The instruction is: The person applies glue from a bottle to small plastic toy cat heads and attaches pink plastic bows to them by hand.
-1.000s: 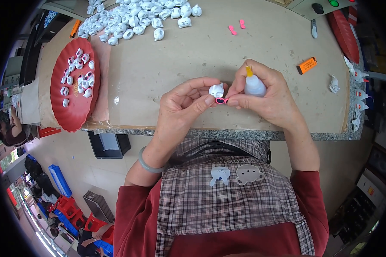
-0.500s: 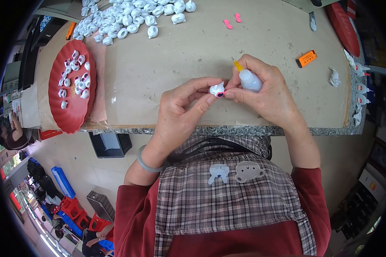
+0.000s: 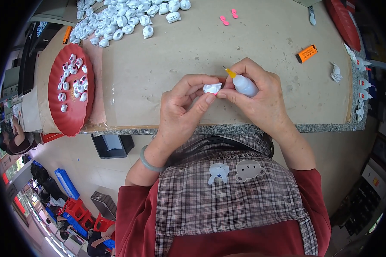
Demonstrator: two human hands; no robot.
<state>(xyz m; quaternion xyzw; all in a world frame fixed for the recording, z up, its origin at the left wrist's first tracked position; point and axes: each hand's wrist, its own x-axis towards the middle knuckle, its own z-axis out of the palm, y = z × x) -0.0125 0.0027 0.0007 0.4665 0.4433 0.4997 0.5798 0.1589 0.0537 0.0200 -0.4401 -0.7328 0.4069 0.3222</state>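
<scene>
Between the thumb and fingers of my left hand (image 3: 180, 105) is a small white figurine (image 3: 212, 88), with only a sliver of pink showing at its lower edge. My right hand (image 3: 266, 94) is closed around a squeeze bottle (image 3: 245, 86) of translucent white plastic. The bottle's yellow nozzle (image 3: 231, 73) ends in a thin needle that points up and left, clear of the figurine. My right thumb and a fingertip come up against the figurine's right side; whether they also pinch a small part there is hidden.
Left, a red scalloped tray (image 3: 58, 109) holds several finished-looking white-and-pink pieces. A heap of white figurines (image 3: 111, 21) lies at the far left. Small pink parts (image 3: 224, 20), an orange box-shaped item (image 3: 306, 54), crumpled tissue (image 3: 336, 73) and more bottles (image 3: 363, 83) lie farther out.
The figurine has been turned in my fingers, so its pink-and-dark front no longer faces up. Both hands and the bottle have shifted slightly left.
</scene>
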